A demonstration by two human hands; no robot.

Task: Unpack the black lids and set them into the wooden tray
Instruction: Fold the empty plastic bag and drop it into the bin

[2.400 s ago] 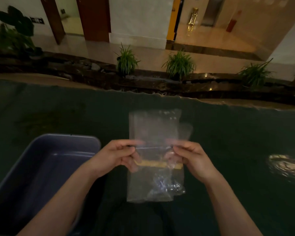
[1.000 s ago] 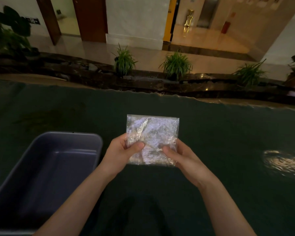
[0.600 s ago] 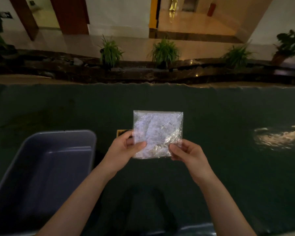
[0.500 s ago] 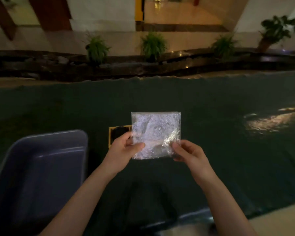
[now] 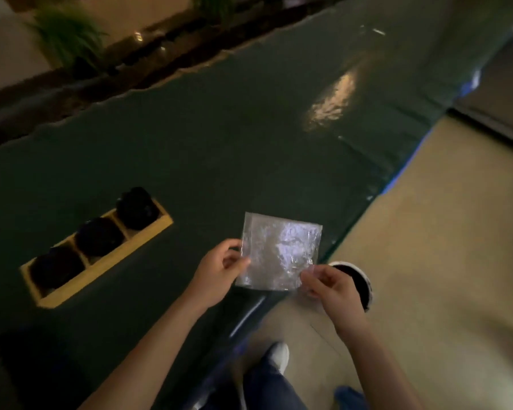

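Dark green table cover [image 5: 219, 137] is filling most of the view, w/ tan floor [image 5: 427, 261] and a shoe [image 5: 279, 353] showing nearest, at the bottom. Both hands are pinching a flat clear plastic bag [image 5: 279, 253] over the table edge: left hand [image 5: 216, 273] gripping its left side, right hand [image 5: 332, 287] clamping the lower right corner. Bag is looking empty, prob. headed for the round bin [image 5: 359, 279] under the right hand. Farther left, the wooden tray [image 5: 148, 235] is holding three black lids [image 5: 98, 236], one per compartment, so the task is looking about done.
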